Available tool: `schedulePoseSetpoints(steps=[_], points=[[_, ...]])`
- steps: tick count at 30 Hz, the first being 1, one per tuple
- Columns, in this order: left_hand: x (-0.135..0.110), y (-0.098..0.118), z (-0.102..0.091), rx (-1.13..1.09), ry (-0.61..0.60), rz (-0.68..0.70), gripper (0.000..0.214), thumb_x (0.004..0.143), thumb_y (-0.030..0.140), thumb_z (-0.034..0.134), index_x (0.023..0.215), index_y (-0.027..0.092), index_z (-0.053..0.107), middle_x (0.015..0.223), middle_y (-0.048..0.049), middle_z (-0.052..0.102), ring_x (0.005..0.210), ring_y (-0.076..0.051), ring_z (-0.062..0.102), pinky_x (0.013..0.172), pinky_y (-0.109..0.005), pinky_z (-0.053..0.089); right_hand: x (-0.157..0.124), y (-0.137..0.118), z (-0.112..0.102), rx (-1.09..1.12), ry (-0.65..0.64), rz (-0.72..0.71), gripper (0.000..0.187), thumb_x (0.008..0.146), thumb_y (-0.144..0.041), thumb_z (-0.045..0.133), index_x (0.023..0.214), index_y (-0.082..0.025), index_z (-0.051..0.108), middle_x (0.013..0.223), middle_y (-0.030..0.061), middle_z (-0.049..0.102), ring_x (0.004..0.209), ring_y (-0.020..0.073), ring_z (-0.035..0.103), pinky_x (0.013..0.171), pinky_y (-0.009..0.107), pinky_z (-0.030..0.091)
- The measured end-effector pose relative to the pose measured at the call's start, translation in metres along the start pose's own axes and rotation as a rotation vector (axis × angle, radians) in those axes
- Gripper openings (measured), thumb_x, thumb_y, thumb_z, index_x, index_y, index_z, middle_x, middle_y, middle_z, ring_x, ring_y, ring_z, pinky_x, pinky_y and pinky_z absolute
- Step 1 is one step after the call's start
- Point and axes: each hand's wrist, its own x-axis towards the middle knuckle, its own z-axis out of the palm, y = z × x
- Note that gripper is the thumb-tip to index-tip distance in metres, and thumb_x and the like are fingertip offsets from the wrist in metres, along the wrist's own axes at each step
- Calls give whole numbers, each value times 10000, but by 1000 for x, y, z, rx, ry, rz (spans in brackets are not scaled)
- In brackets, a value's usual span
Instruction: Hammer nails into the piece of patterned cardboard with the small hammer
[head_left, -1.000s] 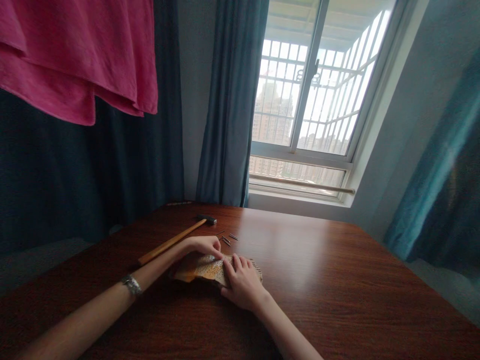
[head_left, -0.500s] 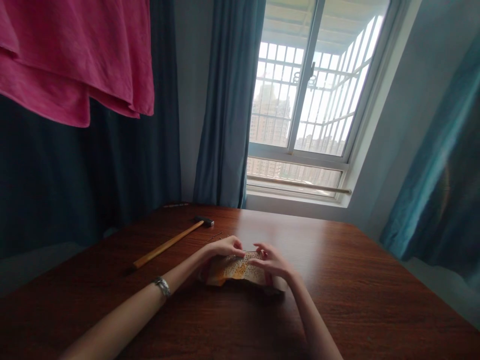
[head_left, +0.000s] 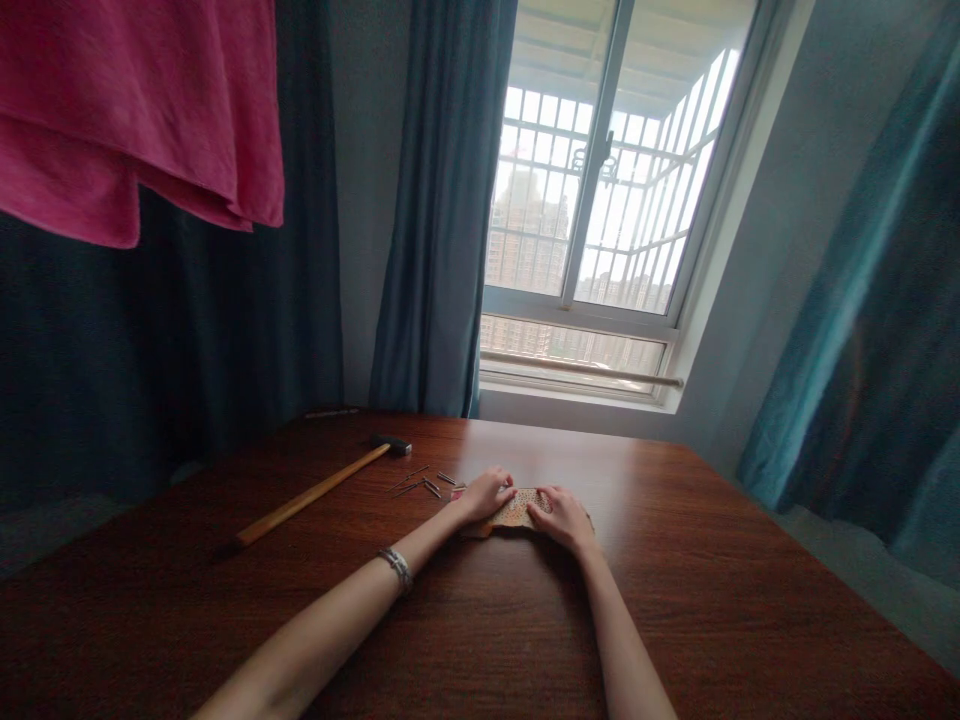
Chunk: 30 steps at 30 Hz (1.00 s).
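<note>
A tan, bent piece with rows of small dark dots (head_left: 523,508) rests on the table between my hands; whether it is cardboard or cloth I cannot make out. My left hand (head_left: 487,495) lies over its left part, fingers curled onto it. On the right side my right hand (head_left: 561,515) grips it, thumb on the near face and fingers behind the far edge. Several thin metal pins (head_left: 429,487) lie loose on the table left of my left hand. A small red-and-white bit (head_left: 457,493) shows beside that hand.
A hammer with a wooden handle (head_left: 315,495) lies to the left on the brown wooden table (head_left: 712,590). Pink cloth (head_left: 142,110) hangs at upper left. Behind the table are blue curtains (head_left: 442,200) and a barred window (head_left: 577,200).
Both hands have closed in on the dotted piece; the left hand has shifted right and pressed onto it. More loose pins now show at its left. The view has turned slightly right.
</note>
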Motion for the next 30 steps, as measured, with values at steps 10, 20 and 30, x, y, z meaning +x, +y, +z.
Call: schedulePoseSetpoints(steps=[10, 20, 30], points=[[-22, -10, -15, 75, -116, 140, 888, 562, 696, 578, 1259, 167, 426, 1189, -120, 507, 1095, -282, 437, 919, -340, 342, -3, -3, 15, -125, 115, 48, 387, 820, -477, 385, 1078, -261, 576, 1084, 60, 594, 1009, 208, 505, 844, 310, 329], [-33, -11, -24, 134, -225, 234, 822, 683, 686, 463, 1330, 195, 338, 1351, -117, 391, 1223, -282, 357, 1005, -345, 250, -3, -4, 18, -178, 101, 37, 389, 849, -436, 333, 1101, -251, 564, 1104, 64, 592, 1014, 207, 507, 860, 323, 323], [-33, -15, -19, 194, -272, 246, 799, 763, 671, 336, 1377, 169, 235, 1420, -130, 271, 1296, -264, 251, 1042, -344, 171, -4, 4, 19, -202, 39, 18, 414, 885, -330, 254, 1209, -248, 498, 1256, 61, 515, 1153, 181, 434, 965, 330, 265]])
